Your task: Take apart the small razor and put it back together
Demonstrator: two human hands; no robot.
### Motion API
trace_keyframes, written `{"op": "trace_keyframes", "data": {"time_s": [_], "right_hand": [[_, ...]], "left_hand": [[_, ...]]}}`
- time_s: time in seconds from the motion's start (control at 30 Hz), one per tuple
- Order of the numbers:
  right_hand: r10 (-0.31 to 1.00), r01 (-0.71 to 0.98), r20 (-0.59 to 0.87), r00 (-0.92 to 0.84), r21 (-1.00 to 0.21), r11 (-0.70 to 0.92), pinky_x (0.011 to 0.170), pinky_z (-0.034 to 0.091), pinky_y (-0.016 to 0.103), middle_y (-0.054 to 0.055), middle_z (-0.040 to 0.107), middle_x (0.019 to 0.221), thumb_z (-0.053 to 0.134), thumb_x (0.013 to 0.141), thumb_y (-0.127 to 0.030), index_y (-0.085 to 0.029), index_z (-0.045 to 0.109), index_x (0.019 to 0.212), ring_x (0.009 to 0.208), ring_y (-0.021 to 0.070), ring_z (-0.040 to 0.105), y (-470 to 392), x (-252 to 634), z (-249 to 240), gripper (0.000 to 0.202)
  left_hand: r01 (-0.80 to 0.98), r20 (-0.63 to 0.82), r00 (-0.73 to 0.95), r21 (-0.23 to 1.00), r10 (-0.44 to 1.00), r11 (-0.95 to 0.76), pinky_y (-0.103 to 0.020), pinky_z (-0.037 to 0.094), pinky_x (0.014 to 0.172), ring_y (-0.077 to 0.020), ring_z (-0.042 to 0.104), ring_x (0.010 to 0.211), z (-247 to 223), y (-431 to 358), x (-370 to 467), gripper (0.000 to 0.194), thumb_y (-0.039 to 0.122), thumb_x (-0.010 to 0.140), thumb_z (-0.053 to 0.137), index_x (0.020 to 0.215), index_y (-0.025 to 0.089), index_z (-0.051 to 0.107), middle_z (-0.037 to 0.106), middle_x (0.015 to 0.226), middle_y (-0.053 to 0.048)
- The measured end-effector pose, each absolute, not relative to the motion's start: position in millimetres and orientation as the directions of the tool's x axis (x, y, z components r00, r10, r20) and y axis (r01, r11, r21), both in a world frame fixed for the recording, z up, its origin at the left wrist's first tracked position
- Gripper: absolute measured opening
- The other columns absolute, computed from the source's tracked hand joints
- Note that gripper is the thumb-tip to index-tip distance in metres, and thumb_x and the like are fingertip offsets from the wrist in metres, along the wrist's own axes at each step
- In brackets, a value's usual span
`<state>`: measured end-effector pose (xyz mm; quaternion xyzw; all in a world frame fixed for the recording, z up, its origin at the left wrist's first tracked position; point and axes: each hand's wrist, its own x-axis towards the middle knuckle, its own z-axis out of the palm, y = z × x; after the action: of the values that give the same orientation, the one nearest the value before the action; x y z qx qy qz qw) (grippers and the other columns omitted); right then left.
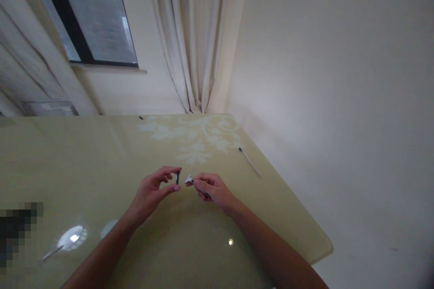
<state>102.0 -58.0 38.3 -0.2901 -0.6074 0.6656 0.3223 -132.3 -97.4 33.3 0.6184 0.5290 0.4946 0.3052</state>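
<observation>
Between the thumb and forefinger of my left hand (152, 192) is a small dark razor cartridge (177, 178), held upright by its two ends. My right hand (215, 189) grips a razor handle (189, 180) with a silver head and a dark grip, most of which the fingers cover. The silver head points left at the cartridge, and a narrow gap separates the two. Both hands are over the middle of the glossy table (162, 144).
Near the table's right edge lies a thin white stick with a dark tip (250, 161). A tiny dark piece (141, 118) rests at the far edge. Another pale stick (53, 253) is at lower left, near a blurred dark patch. A wall (325, 99) borders the table's right side.
</observation>
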Motion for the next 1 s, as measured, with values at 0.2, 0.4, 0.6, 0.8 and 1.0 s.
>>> {"op": "trace_keyframes", "data": {"time_s": [0.2,0.4,0.6,0.8,1.0], "right_hand": [[0.753,-0.152,0.099,-0.65,-0.988,-0.002,0.051,0.03,0.022,-0.001,0.053,0.071,0.07,0.091,-0.054,-0.015,0.08,0.098,0.056,0.0073,0.043,-65.0,103.3,42.5,0.041],[0.741,-0.15,0.124,-0.66,-0.988,0.032,0.05,0.03,0.022,0.0,0.055,0.073,0.07,0.092,-0.052,-0.015,0.079,0.09,0.057,0.0074,0.044,-68.0,106.8,47.1,0.037],[0.734,-0.13,0.12,-0.668,-0.991,0.044,0.052,0.032,0.023,0.0,0.056,0.069,0.071,0.091,-0.053,-0.015,0.076,0.083,0.056,0.0082,0.045,-70.0,106.8,48.7,0.039],[0.734,-0.109,0.122,-0.668,-0.992,0.065,0.052,0.032,0.023,-0.001,0.056,0.07,0.07,0.091,-0.054,-0.015,0.075,0.082,0.056,0.0084,0.045,-68.3,108.1,49.0,0.04],[0.722,-0.124,0.127,-0.68,-0.991,0.057,0.051,0.03,0.024,-0.001,0.055,0.067,0.07,0.092,-0.054,-0.015,0.074,0.079,0.055,0.0085,0.044,-67.4,108.9,49.6,0.041]], "left_hand": [[0.115,0.283,-0.04,0.954,0.958,-0.277,-0.032,0.05,0.079,-0.0186,0.06,0.083,41.8,-107.0,-122.5,0.046,0.034,0.065,0.093,0.108,0.026,0.082,0.073,0.098,-0.006],[0.051,0.28,0.068,0.957,0.957,-0.284,-0.034,0.048,0.081,-0.0195,0.059,0.085,44.3,-110.2,-118.9,0.044,0.033,0.069,0.092,0.111,0.025,0.082,0.071,0.097,-0.008],[0.03,0.287,0.1,0.956,0.953,-0.291,-0.035,0.047,0.082,-0.0209,0.06,0.089,45.9,-111.8,-115.9,0.045,0.034,0.071,0.091,0.114,0.025,0.081,0.068,0.096,-0.009],[0.026,0.296,0.105,0.953,0.949,-0.3,-0.035,0.048,0.083,-0.0214,0.06,0.089,48.2,-112.5,-115.2,0.044,0.035,0.071,0.091,0.112,0.024,0.082,0.067,0.093,-0.009],[0.033,0.294,0.112,0.954,0.949,-0.299,-0.036,0.049,0.083,-0.0217,0.061,0.089,50.2,-112.6,-114.0,0.045,0.038,0.07,0.091,0.111,0.023,0.082,0.068,0.091,-0.008]]}}
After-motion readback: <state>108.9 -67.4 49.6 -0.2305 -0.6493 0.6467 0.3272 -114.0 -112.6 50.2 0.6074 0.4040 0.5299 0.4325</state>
